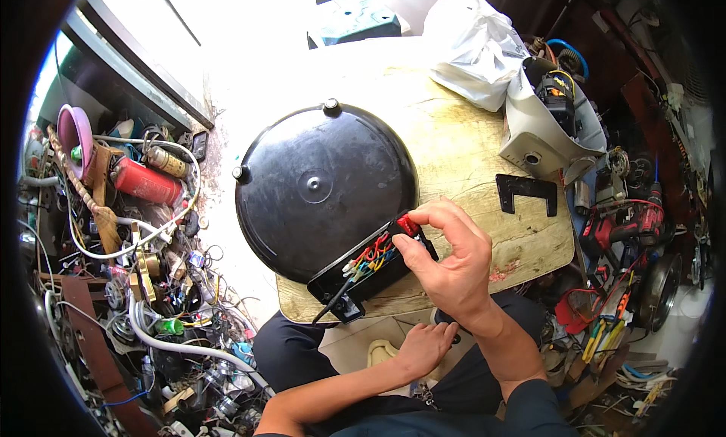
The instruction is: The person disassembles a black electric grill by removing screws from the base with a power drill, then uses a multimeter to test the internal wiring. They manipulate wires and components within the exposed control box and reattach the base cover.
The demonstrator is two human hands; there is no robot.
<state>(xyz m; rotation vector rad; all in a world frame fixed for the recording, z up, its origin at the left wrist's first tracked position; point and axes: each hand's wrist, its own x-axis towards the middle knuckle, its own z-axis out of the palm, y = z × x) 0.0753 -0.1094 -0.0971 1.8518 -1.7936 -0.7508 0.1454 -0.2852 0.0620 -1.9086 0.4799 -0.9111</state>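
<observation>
A round black appliance body [325,187] lies bottom up on the wooden table, with small feet on its rim. On its near side is an opened black control housing [386,274], with red, blue, yellow and green wires [369,259] bunched inside and a black cord [333,304] running out. My right hand [457,267] pinches thumb and forefinger around a small red switch-like part [408,224] at the housing's right end. Below the table edge, above my lap, my left hand [427,350] is closed; whatever is in its fingers is too dark to make out.
A black bracket-shaped cover [527,195] lies on the wooden table [454,172]. Behind it stand a white casing [522,127] and a white plastic bag [473,43]. At right is a red-and-black power drill [628,223]. Loose parts, cables and a red cylinder [147,181] crowd the left floor.
</observation>
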